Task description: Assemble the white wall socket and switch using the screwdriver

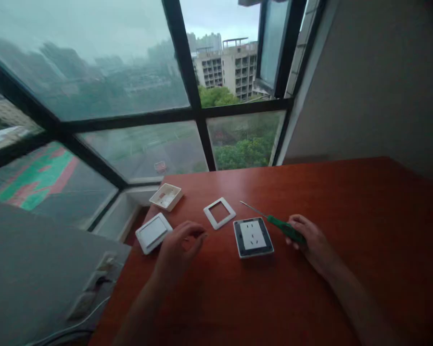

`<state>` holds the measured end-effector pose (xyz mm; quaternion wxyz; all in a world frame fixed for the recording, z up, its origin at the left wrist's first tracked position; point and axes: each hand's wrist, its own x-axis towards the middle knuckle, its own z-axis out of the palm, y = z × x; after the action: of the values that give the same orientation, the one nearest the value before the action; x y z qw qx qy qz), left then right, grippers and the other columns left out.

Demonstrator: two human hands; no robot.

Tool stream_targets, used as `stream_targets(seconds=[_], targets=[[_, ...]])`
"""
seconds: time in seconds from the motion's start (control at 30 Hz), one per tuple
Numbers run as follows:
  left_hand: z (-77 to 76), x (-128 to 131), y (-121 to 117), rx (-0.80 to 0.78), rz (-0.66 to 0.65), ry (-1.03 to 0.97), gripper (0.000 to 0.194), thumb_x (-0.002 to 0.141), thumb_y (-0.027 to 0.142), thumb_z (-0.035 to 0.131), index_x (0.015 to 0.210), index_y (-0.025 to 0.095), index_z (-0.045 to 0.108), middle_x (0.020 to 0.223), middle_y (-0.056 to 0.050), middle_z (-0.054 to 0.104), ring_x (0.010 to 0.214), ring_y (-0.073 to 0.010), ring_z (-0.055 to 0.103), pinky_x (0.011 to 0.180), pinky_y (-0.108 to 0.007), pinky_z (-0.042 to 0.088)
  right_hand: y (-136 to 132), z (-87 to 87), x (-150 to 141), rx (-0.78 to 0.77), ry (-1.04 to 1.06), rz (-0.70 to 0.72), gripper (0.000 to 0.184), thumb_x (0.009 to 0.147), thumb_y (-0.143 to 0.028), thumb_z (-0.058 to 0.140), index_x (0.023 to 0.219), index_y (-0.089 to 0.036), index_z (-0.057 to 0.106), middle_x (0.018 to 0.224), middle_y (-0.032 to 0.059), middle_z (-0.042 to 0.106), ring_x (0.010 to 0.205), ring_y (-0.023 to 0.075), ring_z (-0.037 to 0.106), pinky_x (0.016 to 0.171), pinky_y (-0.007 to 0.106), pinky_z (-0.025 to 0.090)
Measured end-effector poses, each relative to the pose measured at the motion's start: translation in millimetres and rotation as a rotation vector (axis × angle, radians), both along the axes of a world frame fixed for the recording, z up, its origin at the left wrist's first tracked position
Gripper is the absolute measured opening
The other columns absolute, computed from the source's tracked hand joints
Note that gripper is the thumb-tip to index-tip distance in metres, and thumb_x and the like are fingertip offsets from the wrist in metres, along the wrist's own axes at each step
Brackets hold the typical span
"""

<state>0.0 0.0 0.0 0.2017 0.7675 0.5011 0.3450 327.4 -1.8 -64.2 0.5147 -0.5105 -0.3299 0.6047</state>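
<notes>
My right hand (305, 233) is wrapped round the green handle of a screwdriver (283, 227), whose thin metal shaft points up and left over the table. Just left of that hand lies a wall socket (253, 236) with a white centre, a dark surround and a pale edge. My left hand (182, 242) hovers above the table, thumb and fingertips brought together in a pinch. Whatever is between them, if anything, is too small to make out. Beyond it a white square frame (219, 213) lies flat. Partly behind my left hand rests a white switch plate (154, 233).
An open white mounting box (166, 197) sits at the table's far left corner. The reddish-brown table (339, 202) reaches toward a window with dark frames (198, 113). Beyond the left table edge, sockets with cables (97, 281) show low on the wall.
</notes>
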Motion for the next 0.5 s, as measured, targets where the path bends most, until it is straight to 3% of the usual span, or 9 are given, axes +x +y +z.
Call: stream_targets(seconds=[0.23, 0.5], targets=[[-17.0, 48, 6, -0.038, -0.120, -0.046, 0.008, 0.086, 0.015, 0.059, 0.087, 0.019, 0.066, 0.083, -0.003, 0.066, 0.075, -0.0145, 0.062, 0.070, -0.026, 0.050, 0, -0.7, -3, -0.006, -0.008, -0.004, 0.022, 0.082, -0.040, 0.064, 0.084, -0.022, 0.050, 0.065, -0.0036, 0.056, 0.052, 0.0103, 0.055, 0.040, 0.018, 0.035], [-30.2, 64, 11, -0.049, -0.148, 0.000, 0.012, 0.084, 0.010, 0.061, 0.089, 0.019, 0.066, 0.089, -0.004, 0.068, 0.078, -0.0161, 0.064, 0.070, -0.026, 0.051, -1, 0.1, -4, -0.018, -0.007, -0.010, 0.024, 0.079, -0.041, 0.065, 0.085, -0.022, 0.052, 0.065, -0.0030, 0.059, 0.052, 0.0113, 0.055, 0.041, 0.020, 0.035]])
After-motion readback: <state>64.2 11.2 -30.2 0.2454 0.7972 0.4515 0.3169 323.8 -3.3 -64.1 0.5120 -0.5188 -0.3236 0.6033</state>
